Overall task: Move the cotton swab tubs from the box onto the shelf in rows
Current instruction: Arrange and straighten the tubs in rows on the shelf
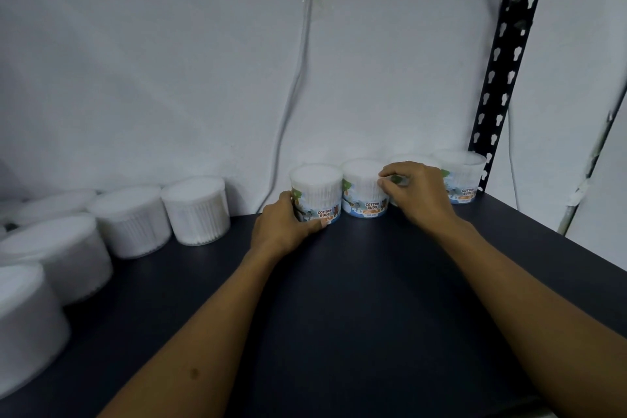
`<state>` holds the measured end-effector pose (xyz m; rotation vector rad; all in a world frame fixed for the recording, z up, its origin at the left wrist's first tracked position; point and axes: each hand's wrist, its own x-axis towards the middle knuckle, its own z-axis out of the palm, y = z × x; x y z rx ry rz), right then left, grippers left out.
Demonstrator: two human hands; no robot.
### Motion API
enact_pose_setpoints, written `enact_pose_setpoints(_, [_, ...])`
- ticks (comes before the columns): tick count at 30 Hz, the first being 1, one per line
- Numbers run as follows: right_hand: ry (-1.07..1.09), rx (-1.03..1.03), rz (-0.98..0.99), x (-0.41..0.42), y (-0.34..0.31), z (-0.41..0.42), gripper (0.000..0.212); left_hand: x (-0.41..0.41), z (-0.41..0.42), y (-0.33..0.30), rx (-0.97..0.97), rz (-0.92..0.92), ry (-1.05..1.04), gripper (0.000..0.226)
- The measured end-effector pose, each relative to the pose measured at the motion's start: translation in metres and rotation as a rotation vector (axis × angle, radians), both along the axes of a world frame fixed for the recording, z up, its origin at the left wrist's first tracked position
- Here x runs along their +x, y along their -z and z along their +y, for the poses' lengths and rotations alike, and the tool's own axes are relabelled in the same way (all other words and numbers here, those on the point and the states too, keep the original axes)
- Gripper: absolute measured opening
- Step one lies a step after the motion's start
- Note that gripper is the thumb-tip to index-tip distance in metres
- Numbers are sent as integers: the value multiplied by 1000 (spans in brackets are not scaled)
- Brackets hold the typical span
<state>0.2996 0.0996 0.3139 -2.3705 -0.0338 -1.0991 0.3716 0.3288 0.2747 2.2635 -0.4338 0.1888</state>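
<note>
— Nearest the camera, what do you see?

— Two bare forearms reaching forward over the dark shelf (356,299), which fills the lower half of the view. Behind it stands a pale wall (152,61) with a thin cable (298,78) hanging down it, and a black perforated upright (509,54) rises at the right rear corner.

— Where are the cotton swab tubs?

— Four labelled tubs stand upright in a row against the wall at the back right. The leftmost labelled tub (317,192) touches the second tub (363,187); the third tub (412,159) is mostly hidden behind a hand; the fourth tub (463,176) sits beside the upright. Along the left side, a separate group of plain white tubs (135,220) runs from the back towards the camera.

— And the hands?

— The left hand (286,226) wraps the leftmost labelled tub low on its left side, thumb across the front of the label, so that grip is holding the tub. The right hand (415,195) has its fingers curled over the third tub, fingertips at the gap beside the second tub; that grip is closed on the third tub.
</note>
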Motion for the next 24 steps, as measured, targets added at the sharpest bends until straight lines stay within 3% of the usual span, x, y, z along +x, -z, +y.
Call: enact_pose_setpoints(24, [6,-13,13,3,3,-3,15,-5,0,-3,35,-28,12,78])
